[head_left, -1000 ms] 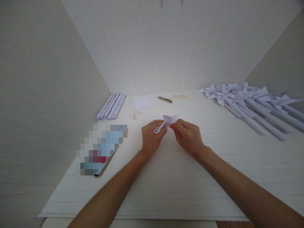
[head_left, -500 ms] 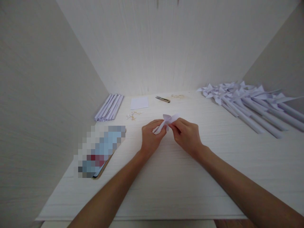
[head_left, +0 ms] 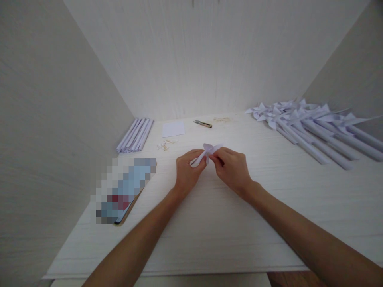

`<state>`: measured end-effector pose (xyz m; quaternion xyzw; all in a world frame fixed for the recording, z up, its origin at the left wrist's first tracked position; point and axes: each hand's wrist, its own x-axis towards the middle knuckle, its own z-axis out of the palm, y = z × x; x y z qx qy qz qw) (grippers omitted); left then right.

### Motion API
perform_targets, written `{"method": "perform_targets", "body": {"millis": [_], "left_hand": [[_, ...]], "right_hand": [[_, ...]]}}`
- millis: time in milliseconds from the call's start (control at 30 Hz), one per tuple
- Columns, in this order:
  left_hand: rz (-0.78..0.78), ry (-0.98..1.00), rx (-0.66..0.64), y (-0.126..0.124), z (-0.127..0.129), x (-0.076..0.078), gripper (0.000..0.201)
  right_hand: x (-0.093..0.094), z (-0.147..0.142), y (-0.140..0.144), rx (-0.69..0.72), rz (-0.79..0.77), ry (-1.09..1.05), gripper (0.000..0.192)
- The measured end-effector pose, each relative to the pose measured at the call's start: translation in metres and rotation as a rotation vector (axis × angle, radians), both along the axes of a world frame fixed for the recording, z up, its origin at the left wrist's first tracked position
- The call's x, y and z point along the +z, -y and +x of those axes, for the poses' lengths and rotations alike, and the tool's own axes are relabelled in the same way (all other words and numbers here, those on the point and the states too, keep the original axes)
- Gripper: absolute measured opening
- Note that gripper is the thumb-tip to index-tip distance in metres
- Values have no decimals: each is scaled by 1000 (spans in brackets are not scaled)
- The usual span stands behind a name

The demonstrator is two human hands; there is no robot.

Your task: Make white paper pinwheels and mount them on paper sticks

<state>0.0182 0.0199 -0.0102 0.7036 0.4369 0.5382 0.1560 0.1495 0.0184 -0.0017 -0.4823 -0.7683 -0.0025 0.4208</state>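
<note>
Over the middle of the white table, a small white paper pinwheel [head_left: 207, 148] is held up between my two hands. My left hand [head_left: 189, 169] is closed, its thumb and fingers pinching the folded paper from the left side. On the right, my right hand [head_left: 231, 167] is closed too, with thumb and forefinger pinched at the pinwheel's centre. The fingers hide part of the paper, and whatever small piece may sit at its centre cannot be made out.
Finished paper pinwheels on rolled sticks [head_left: 305, 123] lie heaped at the right. Rolled paper tubes [head_left: 136, 135] are stacked back left, beside a square paper sheet [head_left: 173, 129]. Thread snips [head_left: 202, 123], small pale bits [head_left: 165, 145] and a blurred-out phone [head_left: 131, 191] lie on the table [head_left: 191, 239].
The view has shifted slightly, so everything sits a little further left. Both hands keep their pinch on the paper pinwheel, with hardly any movement.
</note>
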Motion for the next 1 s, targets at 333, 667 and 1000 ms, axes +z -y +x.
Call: {"method": "perform_targets", "body": {"millis": [333,667,1000], "left_hand": [[-26,15,4,2,0,3,15],[-113,94,-13,2,-1,7,13],[-149,124,4,3,-4,10,13]], "right_hand": [[4,-7,-2,32,-482,-445,27],[-8,1,0,10,76,11,23],[-8,6,-1,87,152,85,24]]}}
